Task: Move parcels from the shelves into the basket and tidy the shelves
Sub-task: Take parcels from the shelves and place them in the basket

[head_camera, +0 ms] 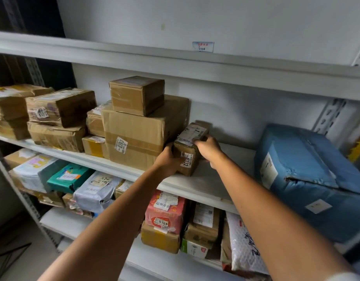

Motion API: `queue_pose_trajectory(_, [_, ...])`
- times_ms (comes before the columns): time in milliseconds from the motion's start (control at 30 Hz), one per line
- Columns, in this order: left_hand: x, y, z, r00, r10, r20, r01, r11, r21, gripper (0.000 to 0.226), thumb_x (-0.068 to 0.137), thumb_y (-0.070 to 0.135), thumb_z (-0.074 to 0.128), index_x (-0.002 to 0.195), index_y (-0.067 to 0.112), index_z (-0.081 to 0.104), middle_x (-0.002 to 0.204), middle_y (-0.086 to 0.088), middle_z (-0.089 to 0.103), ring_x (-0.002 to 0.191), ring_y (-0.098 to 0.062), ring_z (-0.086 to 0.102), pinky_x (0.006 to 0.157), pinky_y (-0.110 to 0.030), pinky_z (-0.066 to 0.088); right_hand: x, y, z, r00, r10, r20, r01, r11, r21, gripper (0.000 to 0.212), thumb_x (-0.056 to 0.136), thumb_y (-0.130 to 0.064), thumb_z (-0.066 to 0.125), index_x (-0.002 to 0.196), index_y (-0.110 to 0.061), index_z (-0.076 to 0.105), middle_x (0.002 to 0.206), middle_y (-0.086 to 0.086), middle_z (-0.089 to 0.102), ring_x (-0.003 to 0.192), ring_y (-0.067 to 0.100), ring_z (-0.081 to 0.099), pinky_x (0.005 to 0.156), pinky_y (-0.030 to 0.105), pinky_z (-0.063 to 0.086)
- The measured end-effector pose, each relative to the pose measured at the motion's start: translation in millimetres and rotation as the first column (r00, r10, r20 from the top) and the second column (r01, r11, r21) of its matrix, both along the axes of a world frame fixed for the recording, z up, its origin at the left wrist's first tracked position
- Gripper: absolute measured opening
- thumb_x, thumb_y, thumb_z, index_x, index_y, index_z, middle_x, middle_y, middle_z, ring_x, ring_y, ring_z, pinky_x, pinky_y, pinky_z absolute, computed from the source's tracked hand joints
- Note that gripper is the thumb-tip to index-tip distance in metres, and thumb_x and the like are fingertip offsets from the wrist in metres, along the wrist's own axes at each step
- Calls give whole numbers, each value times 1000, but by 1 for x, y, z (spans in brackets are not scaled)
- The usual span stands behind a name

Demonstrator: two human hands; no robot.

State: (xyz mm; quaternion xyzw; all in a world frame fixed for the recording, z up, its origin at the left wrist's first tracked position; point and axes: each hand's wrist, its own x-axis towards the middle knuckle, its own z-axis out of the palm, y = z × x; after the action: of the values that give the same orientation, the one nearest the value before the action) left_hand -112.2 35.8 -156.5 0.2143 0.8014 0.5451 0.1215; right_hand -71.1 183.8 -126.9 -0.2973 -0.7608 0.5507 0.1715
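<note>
My left hand and right hand both clamp the small parcel on the shelf. The big box is at its 9 o'clock, probably touching.

Bare left hand, bare right hand, forearms uncovered, perhaps a white sleeve edge on the right arm.
</note>
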Motion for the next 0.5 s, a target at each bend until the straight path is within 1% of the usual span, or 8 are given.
queue_pose_trajectory(67, [-4, -1, -2, 999, -32, -6, 32, 999, 21, 69, 83, 14, 74, 144, 15, 41, 128, -4, 60, 117, -21, 57, 98, -37, 50, 2, -4, 1, 1000, -14, -7, 13, 996, -88, 36, 88, -33, 67, 123, -25, 60, 112, 4, 70, 97, 28, 69, 78, 52, 60])
queue_pose_trajectory(167, [-6, -4, -2, 996, -80, 29, 78, 993, 85, 68, 81, 5, 74, 141, 11, 44, 125, -9, 63, 113, -21, 60, 95, -41, 53, 6, -6, 3, 1000, -19, -18, 16, 989, -146, 23, 92, -25, 63, 115, -25, 62, 107, 5, 71, 93, 27, 70, 76, 53, 60])
queue_pose_trajectory(233, [-4, -6, -3, 993, -107, 58, 98, 986, 136, 62, 81, -5, 70, 137, 6, 45, 119, -10, 63, 106, -19, 62, 86, -34, 57, 9, -5, 5, 1000, -12, -26, 7, 987, -160, 13, 95, -20, 60, 107, -25, 62, 104, 5, 71, 91, 27, 70, 77, 54, 59])
queue_pose_trajectory(300, [0, -9, -4, 989, -124, 85, 106, 977, 186, 57, 82, -12, 65, 133, 5, 46, 111, -9, 61, 94, -16, 61, 70, -21, 56, 14, -4, 6, 999, -4, -36, -2, 984, -177, 10, 95, -17, 60, 102, -24, 63, 102, 6, 72, 88, 27, 70, 77, 53, 59])
queue_pose_trajectory(333, [2, -10, -4, 987, -130, 97, 107, 972, 209, 54, 83, -14, 64, 131, 5, 47, 109, -11, 61, 90, -16, 61, 66, -19, 55, 17, -3, 6, 999, 0, -42, -8, 982, -190, 9, 95, -16, 60, 100, -23, 64, 102, 7, 72, 88, 27, 70, 77, 52, 59])
queue_pose_trajectory(400, [6, -13, -6, 984, -136, 119, 105, 965, 239, 49, 85, -11, 64, 129, 5, 49, 111, -16, 63, 94, -23, 62, 69, -27, 55, 25, -4, 5, 999, 20, -50, -30, 977, -210, 10, 95, -15, 61, 100, -23, 64, 100, 7, 72, 89, 28, 70, 76, 51, 59])
queue_pose_trajectory(467, [15, -19, -4, 981, -139, 136, 102, 963, 250, 46, 86, -8, 65, 128, 4, 51, 115, -20, 63, 101, -31, 63, 82, -43, 55, 33, -6, 4, 997, 48, -59, -59, 975, -212, 11, 95, -15, 62, 99, -24, 65, 99, 6, 72, 89, 27, 69, 71, 48, 59])
queue_pose_trajectory(500, [20, -22, -3, 980, -135, 149, 95, 963, 252, 46, 86, -7, 66, 128, 4, 51, 116, -20, 64, 103, -32, 63, 87, -46, 54, 37, -7, 5, 996, 62, -61, -73, 975, -209, 11, 95, -15, 62, 97, -25, 65, 99, 5, 72, 89, 26, 69, 70, 46, 59])
